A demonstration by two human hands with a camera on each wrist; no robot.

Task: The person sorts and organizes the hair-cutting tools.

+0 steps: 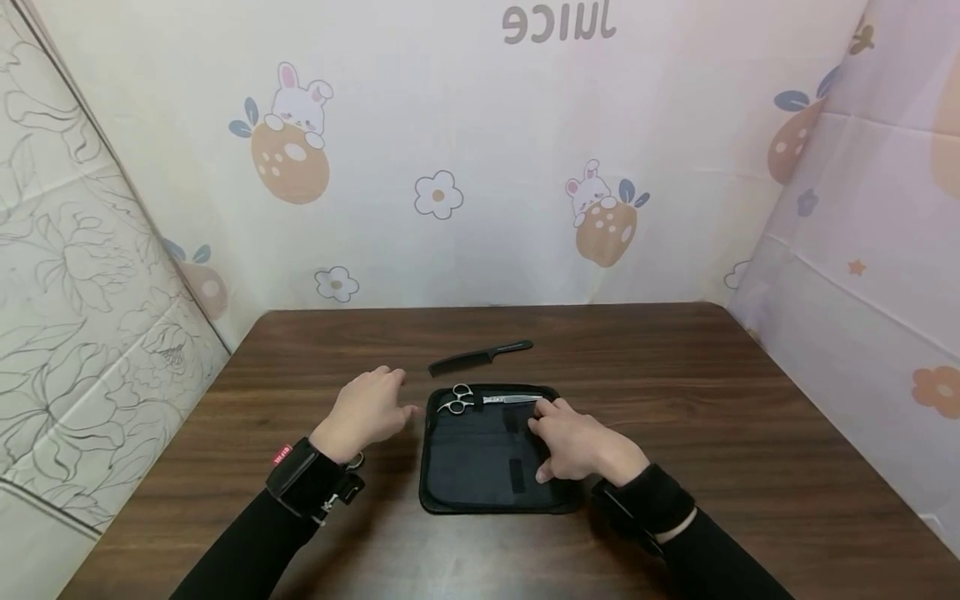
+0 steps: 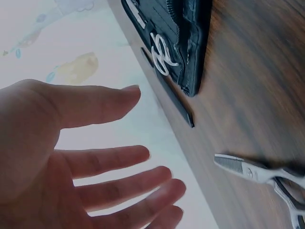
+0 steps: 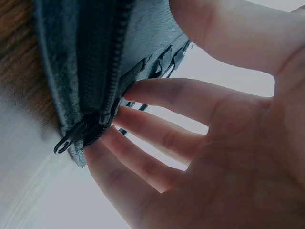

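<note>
A black zippered case (image 1: 472, 467) lies opened flat on the table, with silver scissors (image 1: 459, 400) strapped along its far side. My right hand (image 1: 588, 446) is over the case's right side, its fingertips touching the zipper edge (image 3: 112, 86) near the zipper pull (image 3: 71, 136). To the left of the case my left hand (image 1: 367, 408) hovers with fingers spread, holding nothing. Thinning scissors (image 2: 257, 171) with a toothed blade lie on the table by the left wrist; in the head view the forearm mostly hides them. A black comb (image 1: 468, 360) rests behind the case.
The brown wooden table (image 1: 750, 467) reaches back to a printed curtain (image 1: 495, 250). More printed cloth (image 1: 847, 317) hangs along the right side, and a flower-patterned panel (image 1: 90, 317) stands at the left.
</note>
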